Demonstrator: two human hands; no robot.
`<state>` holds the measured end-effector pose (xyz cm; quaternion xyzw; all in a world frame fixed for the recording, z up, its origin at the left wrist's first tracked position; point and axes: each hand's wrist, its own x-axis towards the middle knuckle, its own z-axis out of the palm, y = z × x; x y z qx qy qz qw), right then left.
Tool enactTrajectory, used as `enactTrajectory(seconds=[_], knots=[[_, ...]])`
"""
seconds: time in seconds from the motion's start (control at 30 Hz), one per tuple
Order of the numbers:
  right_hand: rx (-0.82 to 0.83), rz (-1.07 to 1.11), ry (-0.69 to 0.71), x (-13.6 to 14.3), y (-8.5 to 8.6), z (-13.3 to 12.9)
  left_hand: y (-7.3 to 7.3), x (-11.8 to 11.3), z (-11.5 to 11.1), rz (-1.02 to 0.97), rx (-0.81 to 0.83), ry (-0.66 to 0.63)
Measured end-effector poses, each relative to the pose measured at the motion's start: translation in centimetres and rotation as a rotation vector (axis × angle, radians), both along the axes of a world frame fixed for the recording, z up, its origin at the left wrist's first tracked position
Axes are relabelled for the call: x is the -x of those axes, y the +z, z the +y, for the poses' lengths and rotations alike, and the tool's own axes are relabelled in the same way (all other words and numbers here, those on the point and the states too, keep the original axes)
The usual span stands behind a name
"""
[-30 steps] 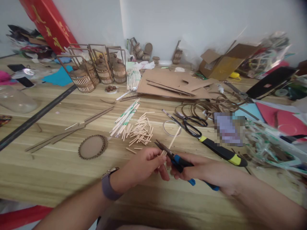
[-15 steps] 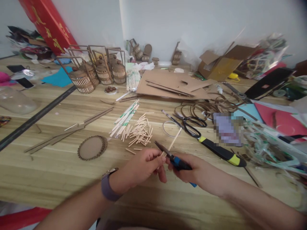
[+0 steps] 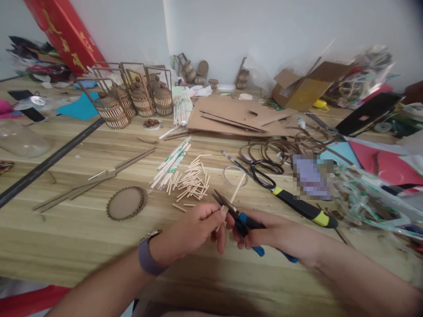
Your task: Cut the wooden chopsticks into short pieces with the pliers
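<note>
Over the near part of the wooden table, the left hand pinches several thin sticks between thumb and fingers; the right hand wraps the blue-handled cutters, blades slightly parted at the sticks. A clean cut probably wants blades square across, fingertips clear. The longest stick slants away and rightward, towards the ring.

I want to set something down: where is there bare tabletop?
Near-left, mostly bare wood between the cardboard disc, the left forearm and the table's near edge. Crowded: around the short sticks, and rightward, with black scissors, coiled strips and plastic packaging.
</note>
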<state>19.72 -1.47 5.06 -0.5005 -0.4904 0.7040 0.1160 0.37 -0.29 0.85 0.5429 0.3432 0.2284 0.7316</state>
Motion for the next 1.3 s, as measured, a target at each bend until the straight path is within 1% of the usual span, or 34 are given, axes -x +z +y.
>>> enactTrajectory(seconds=[0.17, 0.33, 0.4, 0.47, 0.53, 0.57, 0.63, 0.67, 0.7, 0.73, 0.77, 0.8, 0.83, 0.87, 0.9, 0.97, 1.07, 1.17, 1.23, 1.3], knots=[[-0.033, -0.016, 0.03, 0.0, -0.7, 0.1, -0.2, -0.1, 0.1, -0.006, 0.018, 0.008], [-0.159, -0.091, 0.056, 0.4, -1.3, 0.0, -0.8, -0.2, 0.1, -0.081, 0.063, 0.043], [-0.218, -0.137, 0.067, 0.6, -1.4, 0.1, -0.9, -0.1, 0.1, -0.095, 0.05, 0.041], [-0.28, -0.151, 0.072, 0.6, -1.4, 0.2, -0.7, 0.0, 0.2, -0.081, 0.007, 0.036], [-0.329, -0.121, 0.07, 0.5, -1.3, 0.3, -0.2, 0.3, 0.4, -0.039, -0.086, 0.054], [-0.344, -0.115, 0.077, 0.3, -1.1, 0.4, 0.1, 0.5, 0.6, -0.016, -0.137, 0.078], [-0.396, -0.171, 0.118, -0.2, -0.9, 0.6, 0.7, 1.0, 1.0, 0.014, -0.233, 0.193], [-0.463, -0.251, 0.12, -0.4, -0.9, 0.7, 0.9, 1.2, 1.2, 0.043, -0.268, 0.271], [-0.569, -0.355, 0.095, -0.7, -0.9, 0.8, 1.0, 1.4, 1.4, 0.093, -0.305, 0.329], [-0.711, -0.459, 0.041, -0.9, -0.9, 0.9, 0.9, 1.5, 1.5, 0.172, -0.344, 0.331], [-0.871, -0.545, -0.03, -1.1, -1.1, 0.9, 0.8, 1.5, 1.6, 0.259, -0.383, 0.298], [-1.027, -0.6, -0.096, -1.1, -1.3, 1.0, 0.5, 1.5, 1.5, 0.349, -0.427, 0.226], [-1.159, -0.62, -0.134, -1.1, -1.5, 1.1, 0.3, 1.4, 1.4, 0.425, -0.471, 0.142], [-1.255, -0.612, -0.129, -1.0, -1.8, 1.2, 0.0, 1.3, 1.2, 0.484, -0.52, 0.078], [-1.305, -0.596, -0.094, -0.8, -2.1, 1.3, -0.2, 1.1, 1.0, 0.537, -0.575, 0.036], [-1.289, -0.616, -0.007, -0.3, -2.8, 1.4, -0.5, 0.7, 0.5, 0.655, -0.706, 0.027], [-1.179, -0.801, 0.046, 0.6, -3.8, 1.4, -0.3, 0.2, 0.1, 0.874, -0.86, 0.018], [-1.126, -0.959, 0.042, 1.2, -4.3, 1.2, 0.1, -0.1, 0.0, 1.023, -0.908, -0.047], [-1.098, -1.002, 0.049, 1.4, -4.4, 1.0, 0.2, -0.2, 0.0, 1.056, -0.923, -0.078], [-1.072, -1.037, 0.063, 1.7, -4.3, 0.9, 0.1, -0.3, -0.1, 1.069, -0.929, -0.076]])
